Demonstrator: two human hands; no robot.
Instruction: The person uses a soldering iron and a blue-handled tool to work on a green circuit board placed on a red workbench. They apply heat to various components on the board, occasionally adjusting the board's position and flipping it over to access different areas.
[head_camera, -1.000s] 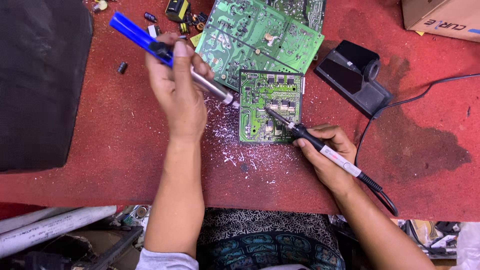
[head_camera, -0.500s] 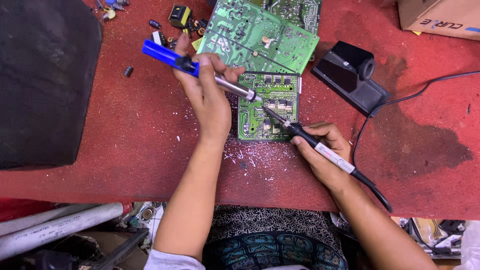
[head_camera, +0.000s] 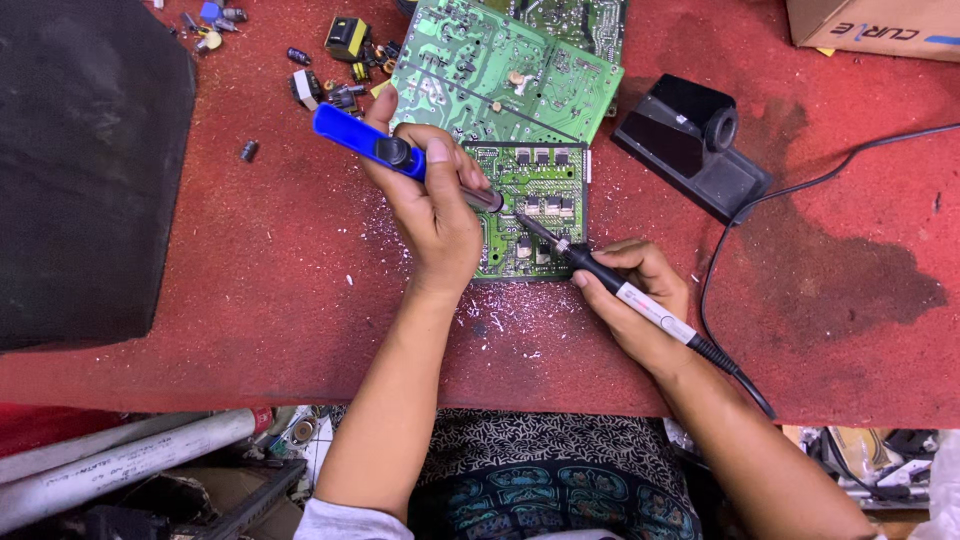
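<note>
A small green circuit board (head_camera: 540, 185) lies on the red table (head_camera: 300, 290). My left hand (head_camera: 432, 205) grips a blue desoldering pump (head_camera: 375, 143), its metal tip resting on the board's left part. My right hand (head_camera: 640, 300) holds a black soldering iron (head_camera: 600, 272) like a pen, its tip touching the middle of the same board, close to the pump's tip. White solder flecks lie scattered below the board.
A larger green circuit board (head_camera: 500, 70) lies just behind. A black iron stand (head_camera: 690, 145) sits to the right, with the iron's cable (head_camera: 790, 190) looping past it. Loose components (head_camera: 340, 60) lie at the back left, a dark slab (head_camera: 90, 170) far left, a cardboard box (head_camera: 870, 25) top right.
My left hand has shifted right with the pump, bringing its tip onto the small board. The iron's tip has moved further onto the board. The view has drifted.
</note>
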